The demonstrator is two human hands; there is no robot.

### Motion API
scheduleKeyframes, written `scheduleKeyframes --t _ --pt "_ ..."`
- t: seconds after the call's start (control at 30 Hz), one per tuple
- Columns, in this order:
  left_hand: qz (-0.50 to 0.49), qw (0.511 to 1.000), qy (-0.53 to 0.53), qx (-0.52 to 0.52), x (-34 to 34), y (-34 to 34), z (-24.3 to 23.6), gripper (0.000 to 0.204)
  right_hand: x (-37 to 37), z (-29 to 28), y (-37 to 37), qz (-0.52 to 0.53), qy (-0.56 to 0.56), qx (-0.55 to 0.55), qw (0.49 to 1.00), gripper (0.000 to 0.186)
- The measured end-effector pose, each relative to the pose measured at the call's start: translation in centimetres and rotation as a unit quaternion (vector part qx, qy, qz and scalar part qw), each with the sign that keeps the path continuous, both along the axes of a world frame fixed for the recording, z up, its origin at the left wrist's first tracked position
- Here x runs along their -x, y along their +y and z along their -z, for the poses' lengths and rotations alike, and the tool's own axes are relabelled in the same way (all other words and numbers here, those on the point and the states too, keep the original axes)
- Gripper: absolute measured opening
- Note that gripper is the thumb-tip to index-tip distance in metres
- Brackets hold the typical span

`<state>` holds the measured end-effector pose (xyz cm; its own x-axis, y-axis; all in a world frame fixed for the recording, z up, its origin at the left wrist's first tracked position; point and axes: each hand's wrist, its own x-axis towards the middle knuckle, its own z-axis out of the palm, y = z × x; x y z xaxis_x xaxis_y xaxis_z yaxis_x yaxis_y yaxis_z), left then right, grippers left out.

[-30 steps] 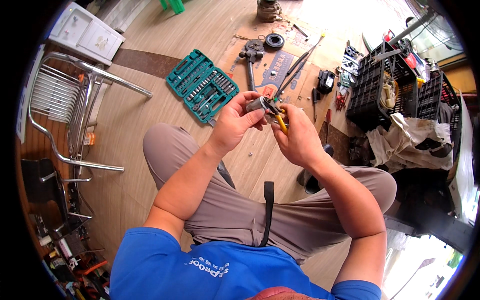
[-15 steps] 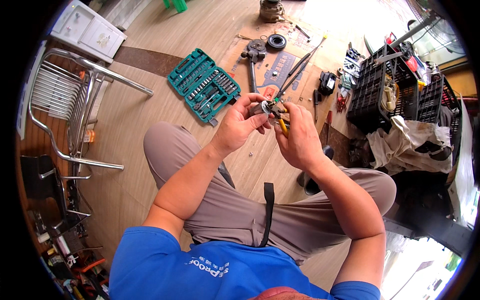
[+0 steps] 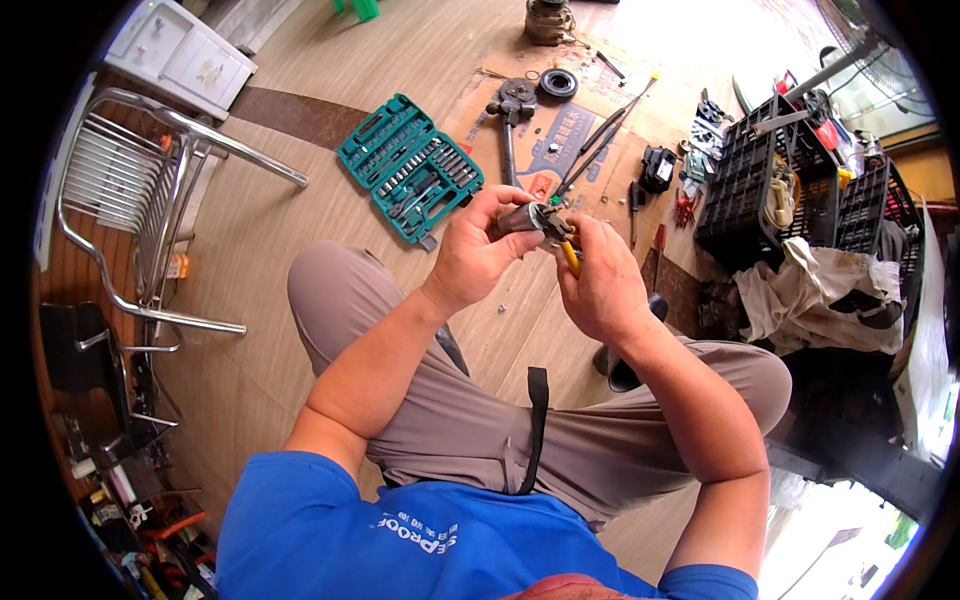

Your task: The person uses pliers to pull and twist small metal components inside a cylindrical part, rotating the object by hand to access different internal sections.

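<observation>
At far left stands a metal-framed chair, well apart from the hands. To its right, a green tool case lies unfolded on the floor, with rows of sockets in its recesses. The left hand holds a metal cylinder between thumb and fingers, narrowed around its body. The cylinder is raised in front of the person, between both hands; its long axis runs roughly left to right, and its rimmed end faces the right hand. Beyond it, a hammer lies on a cardboard sheet. The yellow-handled pliers slant from the rimmed end down to the right, their dark head at that end; whether they grip anything there cannot be told. The right hand is closed around the handles. The left hand is nearer the cylinder's body, the right nearer its rimmed end. At far right stands a black crate.
</observation>
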<state>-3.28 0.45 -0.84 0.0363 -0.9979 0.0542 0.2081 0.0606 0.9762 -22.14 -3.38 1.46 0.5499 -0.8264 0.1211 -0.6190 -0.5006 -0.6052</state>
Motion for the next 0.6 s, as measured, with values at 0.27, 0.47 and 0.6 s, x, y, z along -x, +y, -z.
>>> scheduleKeyframes --t 0.27,0.47,0.6 --pt "-0.042 0.997 -0.062 -0.013 1.1 0.5 -0.3 0.035 0.1 0.2 0.1 0.022 0.007 -0.085 0.996 0.033" --pt "-0.056 0.992 -0.112 -0.001 1.0 0.5 0.0 0.036 0.0 0.2 -0.3 0.017 0.009 -0.120 0.993 0.025" --pt "-0.055 0.994 -0.095 -0.016 0.7 0.4 -0.3 0.034 -0.5 -0.7 -0.5 0.015 0.015 -0.142 0.990 0.022"
